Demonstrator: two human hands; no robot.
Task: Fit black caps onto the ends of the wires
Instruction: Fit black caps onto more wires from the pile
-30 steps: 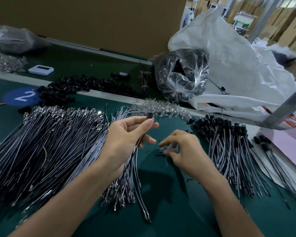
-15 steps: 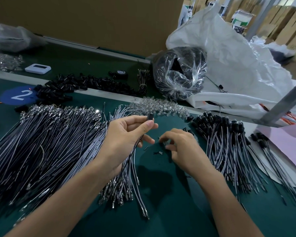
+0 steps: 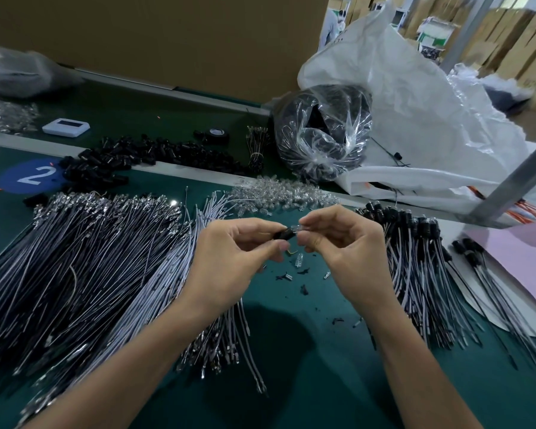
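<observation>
My left hand [image 3: 229,258] pinches a black cap [image 3: 285,234] on the end of a wire, held above the green table. My right hand [image 3: 341,243] pinches a small clear bulb [image 3: 295,228] against the cap's open end. A broad heap of uncapped grey wires [image 3: 84,258] spreads to the left. Wires with black caps fitted [image 3: 415,258] lie in a bundle to the right. Loose black caps [image 3: 130,156] are piled at the back left, and clear bulbs [image 3: 279,196] lie in a heap just beyond my hands.
A few stray bulbs and black scraps [image 3: 294,274] lie under my hands. A clear bag of black parts [image 3: 322,131] and a big white sack [image 3: 430,125] stand at the back right. A slanted metal post [image 3: 514,187] crosses the right side. A white device [image 3: 65,127] sits far left.
My right hand rose from the table with a clear bulb and met the cap in my left hand. My left hand turned the capped wire end toward the right.
</observation>
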